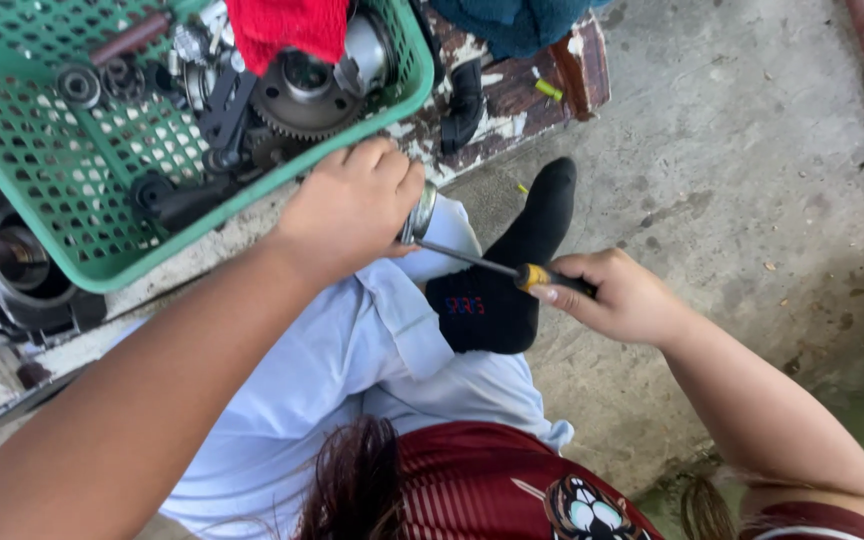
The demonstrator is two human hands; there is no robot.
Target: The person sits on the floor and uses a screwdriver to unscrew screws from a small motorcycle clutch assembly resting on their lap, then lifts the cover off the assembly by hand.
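Left hand clenched on round metal part, right hand grasping screwdriver, green basket of gears just beside.

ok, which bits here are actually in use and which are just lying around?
In use:
- left hand, closed on a round metal part
- right hand, holding a screwdriver with its tip at that part

Lying about:
- green basket with a large gear, small bearings and a red cloth
- engine casing
- worn wooden board
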